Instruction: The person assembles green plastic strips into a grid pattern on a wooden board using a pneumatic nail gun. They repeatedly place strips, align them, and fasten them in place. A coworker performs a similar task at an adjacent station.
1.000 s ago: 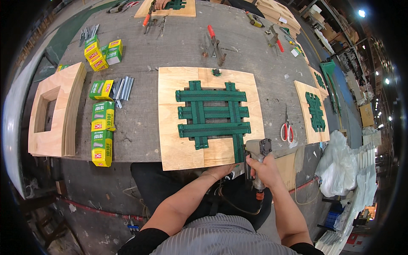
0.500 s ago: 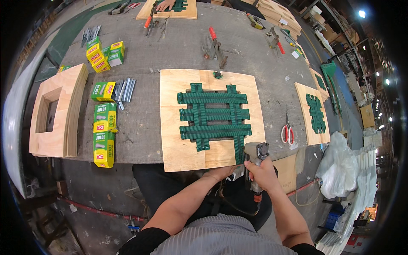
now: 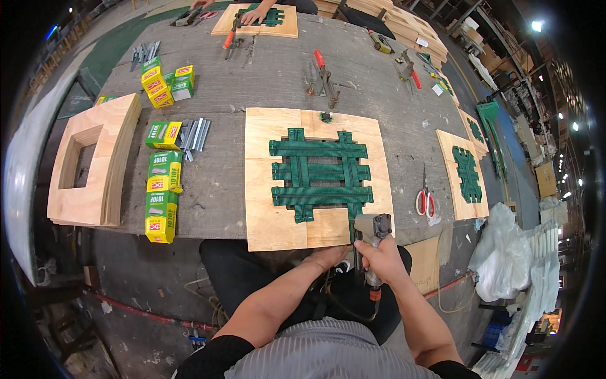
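Note:
My right hand is wrapped round a pneumatic stapler, whose nose is at the near edge of a square plywood board, right of centre. Crossed green webbing straps lie woven over the board's opening. One strap runs down to the near edge, and the stapler covers its end. My left hand is closed just below that edge, close to the stapler; its fingertips are partly hidden, so what they hold cannot be made out.
Stacked plywood frames, yellow-green staple boxes and loose staple strips lie left. Scissors and another strapped board lie right. Pliers lie beyond. Across the table, another person's hand touches a board.
The view has shifted slightly. The stapler has tilted and now covers more of the strap by the near edge. Across the table, the other person's second hand has come into view.

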A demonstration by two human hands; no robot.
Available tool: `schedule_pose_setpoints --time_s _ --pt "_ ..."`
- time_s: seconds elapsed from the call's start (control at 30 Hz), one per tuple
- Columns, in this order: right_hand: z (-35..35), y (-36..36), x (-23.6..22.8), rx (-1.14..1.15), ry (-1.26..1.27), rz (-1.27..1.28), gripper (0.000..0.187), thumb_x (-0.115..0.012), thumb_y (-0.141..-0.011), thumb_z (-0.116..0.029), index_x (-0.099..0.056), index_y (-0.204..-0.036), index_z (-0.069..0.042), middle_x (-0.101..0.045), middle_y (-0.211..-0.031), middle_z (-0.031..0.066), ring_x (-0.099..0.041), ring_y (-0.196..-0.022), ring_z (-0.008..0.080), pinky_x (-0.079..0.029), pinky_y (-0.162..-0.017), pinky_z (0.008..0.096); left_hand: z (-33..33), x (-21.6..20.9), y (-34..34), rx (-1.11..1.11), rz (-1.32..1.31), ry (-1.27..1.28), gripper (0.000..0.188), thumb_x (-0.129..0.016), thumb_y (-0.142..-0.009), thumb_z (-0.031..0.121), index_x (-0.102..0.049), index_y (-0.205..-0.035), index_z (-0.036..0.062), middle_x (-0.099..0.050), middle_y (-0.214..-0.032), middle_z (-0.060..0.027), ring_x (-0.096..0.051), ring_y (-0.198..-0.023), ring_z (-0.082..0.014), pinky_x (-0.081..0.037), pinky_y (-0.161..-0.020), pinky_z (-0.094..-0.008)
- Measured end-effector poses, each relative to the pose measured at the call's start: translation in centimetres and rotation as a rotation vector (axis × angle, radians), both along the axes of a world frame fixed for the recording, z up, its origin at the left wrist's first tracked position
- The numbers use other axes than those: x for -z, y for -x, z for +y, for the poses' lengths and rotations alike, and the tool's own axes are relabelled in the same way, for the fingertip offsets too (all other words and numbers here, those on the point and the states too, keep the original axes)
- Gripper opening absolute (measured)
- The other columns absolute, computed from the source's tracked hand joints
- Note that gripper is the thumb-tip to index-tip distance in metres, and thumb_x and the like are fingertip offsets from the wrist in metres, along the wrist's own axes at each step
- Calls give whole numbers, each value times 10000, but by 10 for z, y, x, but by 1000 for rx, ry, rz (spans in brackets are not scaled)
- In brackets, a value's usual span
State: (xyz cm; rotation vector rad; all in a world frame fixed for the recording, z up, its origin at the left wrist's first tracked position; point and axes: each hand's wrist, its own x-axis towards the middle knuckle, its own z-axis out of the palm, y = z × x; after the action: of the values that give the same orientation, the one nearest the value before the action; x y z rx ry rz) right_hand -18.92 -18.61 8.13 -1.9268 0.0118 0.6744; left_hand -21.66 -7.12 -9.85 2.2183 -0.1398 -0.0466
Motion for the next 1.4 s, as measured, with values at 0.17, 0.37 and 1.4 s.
schedule_pose_setpoints --time_s 0.17,0.37,1.4 --pt "-6 -4 -2 20 -60 26 143 -696 -949 -70 -617 -1050 -6 -611 -779 15 -553 -513 94 -436 -450 267 -1 -10 1 -1 92 91 396 -545 -1024 361 -635 -1239 40 -674 -1197 -237 -636 -1115 -445 -494 -963 -524" --pt "-44 -2 -11 153 -202 -53 188 -710 -952 -102 -626 -1098 -21 -641 -833 31 -591 -538 122 -460 -461 273 -25 -39 37 -128 418 447 385 -561 -1050 355 -680 -1135 -1 -690 -1008 -281 -689 -932 -414 -530 -857 -460" --pt "-15 -17 2 54 -23 7 229 -706 -947 -89 -557 -1107 -20 -589 -755 9 -542 -528 93 -443 -468 278 69 -114 -117 -149 711 918 325 -471 -1106 283 -634 -1263 49 -768 -1102 -22 -669 -826 -115 -517 -636 -314"
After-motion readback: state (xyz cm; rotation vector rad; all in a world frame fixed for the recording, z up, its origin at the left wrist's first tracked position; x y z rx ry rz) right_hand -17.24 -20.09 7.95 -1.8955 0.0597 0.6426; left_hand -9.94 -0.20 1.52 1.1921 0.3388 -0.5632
